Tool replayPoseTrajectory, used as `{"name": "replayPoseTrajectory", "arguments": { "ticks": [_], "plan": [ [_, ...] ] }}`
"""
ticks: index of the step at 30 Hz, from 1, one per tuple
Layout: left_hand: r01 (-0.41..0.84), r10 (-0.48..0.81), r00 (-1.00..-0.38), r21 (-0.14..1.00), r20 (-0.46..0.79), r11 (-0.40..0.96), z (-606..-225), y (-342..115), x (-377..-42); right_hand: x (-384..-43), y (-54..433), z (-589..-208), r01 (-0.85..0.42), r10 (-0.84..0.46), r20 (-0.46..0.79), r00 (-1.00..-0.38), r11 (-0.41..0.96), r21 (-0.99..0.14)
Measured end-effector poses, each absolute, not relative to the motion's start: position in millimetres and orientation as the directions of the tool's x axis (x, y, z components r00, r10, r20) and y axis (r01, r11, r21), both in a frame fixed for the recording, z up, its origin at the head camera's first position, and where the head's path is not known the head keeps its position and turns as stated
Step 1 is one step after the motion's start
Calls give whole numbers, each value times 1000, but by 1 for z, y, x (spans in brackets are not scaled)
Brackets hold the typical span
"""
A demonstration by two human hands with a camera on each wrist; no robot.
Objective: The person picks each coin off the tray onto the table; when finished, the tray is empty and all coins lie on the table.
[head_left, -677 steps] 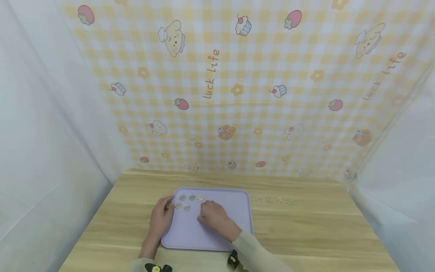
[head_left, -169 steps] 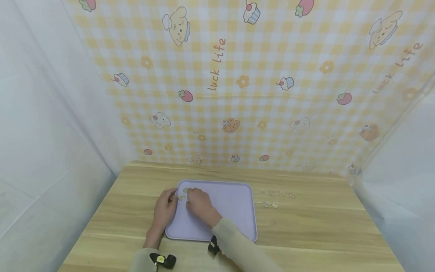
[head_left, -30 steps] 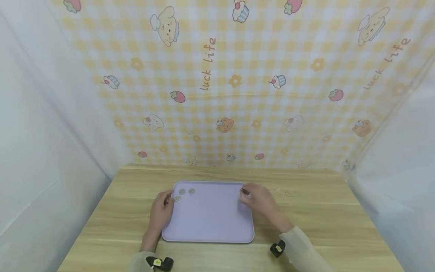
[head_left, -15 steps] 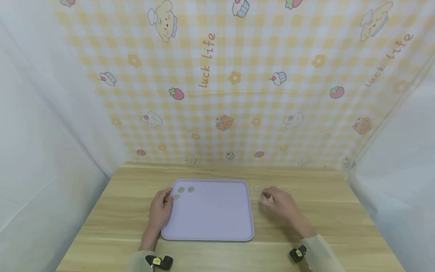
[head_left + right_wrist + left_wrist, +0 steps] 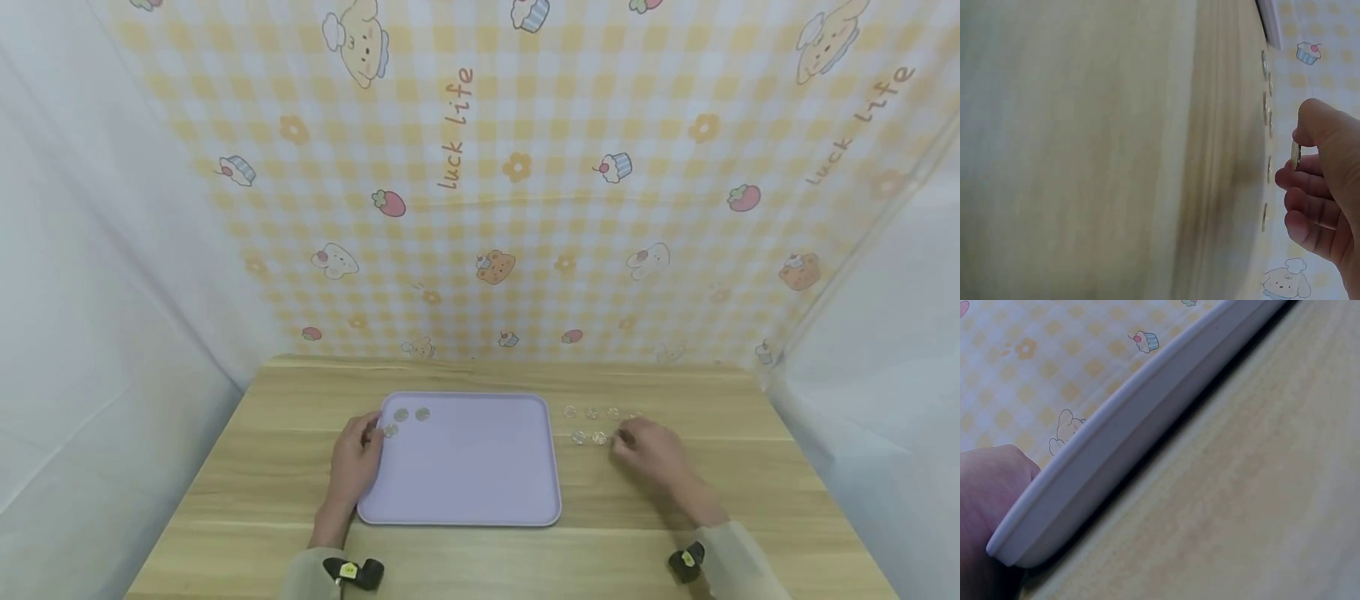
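Wooden table [image 5: 465, 558] bears a tray [image 5: 465, 467]; right hand [image 5: 654, 450] pinches 1 disc [image 5: 1296, 155].

Long L sleeve [image 5: 307, 577] in pale beige, R sleeve [image 5: 738, 565] matching! Chunky blk L wrist cam [image 5: 370, 574], R wrist cam [image 5: 683, 565] also blk, yellow sticker [image 5: 349, 570] on the L one, print too tiny.

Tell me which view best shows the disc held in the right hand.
The right wrist view: the disc appears close up, nearly edge-on, pinched between the right hand's thumb and finger. The head view shows that hand, but the disc can't be made out clearly; the left wrist view misses it.
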State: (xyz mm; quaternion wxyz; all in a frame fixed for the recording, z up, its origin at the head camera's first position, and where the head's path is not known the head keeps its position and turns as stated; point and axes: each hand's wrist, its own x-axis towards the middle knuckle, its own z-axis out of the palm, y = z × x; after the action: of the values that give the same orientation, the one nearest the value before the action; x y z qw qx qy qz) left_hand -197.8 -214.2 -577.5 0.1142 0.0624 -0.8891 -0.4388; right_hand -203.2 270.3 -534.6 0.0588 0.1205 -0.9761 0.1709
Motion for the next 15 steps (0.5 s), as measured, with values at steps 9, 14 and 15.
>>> {"name": "replayPoseTrajectory", "arguments": {
  "ticks": [9, 14, 15],
  "plan": [
    [1, -205, -967, 802, 154, 598, -578, -214, -199, -205, 279, -542, -270, -237, 155, -959, 929, -254],
    [4, -206, -965, 800, 160, 600, -577, -214, -197, -206, 274, -539, -260, -237, 113, -965, 926, -275],
    [4, -207, -965, 800, 161, 600, -576, -215, -197, -206, 273, -539, -263, -240, 114, -964, 926, -273]
  ]
}}
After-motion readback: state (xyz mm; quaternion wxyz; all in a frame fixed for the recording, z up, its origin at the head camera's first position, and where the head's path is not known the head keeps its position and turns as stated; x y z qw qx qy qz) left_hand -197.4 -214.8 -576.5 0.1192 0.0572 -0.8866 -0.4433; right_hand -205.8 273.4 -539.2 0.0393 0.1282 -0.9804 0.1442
